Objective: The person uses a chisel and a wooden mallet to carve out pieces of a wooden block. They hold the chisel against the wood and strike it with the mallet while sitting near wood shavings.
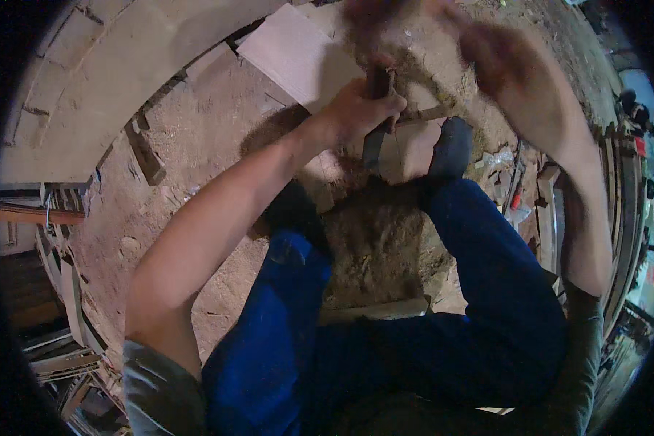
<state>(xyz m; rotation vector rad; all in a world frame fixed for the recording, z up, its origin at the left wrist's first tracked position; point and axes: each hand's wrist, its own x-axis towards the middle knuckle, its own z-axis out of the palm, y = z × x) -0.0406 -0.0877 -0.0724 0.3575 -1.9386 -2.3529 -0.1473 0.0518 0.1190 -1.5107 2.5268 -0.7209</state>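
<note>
My left hand (363, 109) grips a short dark upright piece (381, 76), perhaps wood or a tool, which stands over a pale board (414, 149) between my feet. My right hand (487, 58) is raised to the upper right of it and smeared by motion, with a blurred reddish-brown shape (378, 14) beyond it at the top edge; I cannot make out whether it holds that. A large pale sheet (291, 51) lies just beyond my left hand. My dark shoe (450, 145) is beside the board on the right.
A wide curved-looking panel (80, 87) fills the upper left. A short wooden block (142, 152) lies near it. Stacked timber strips stand along the left (73, 291) and right (610, 218) sides. Scraps and a red-handled tool (516, 200) lie on the dusty ground at right.
</note>
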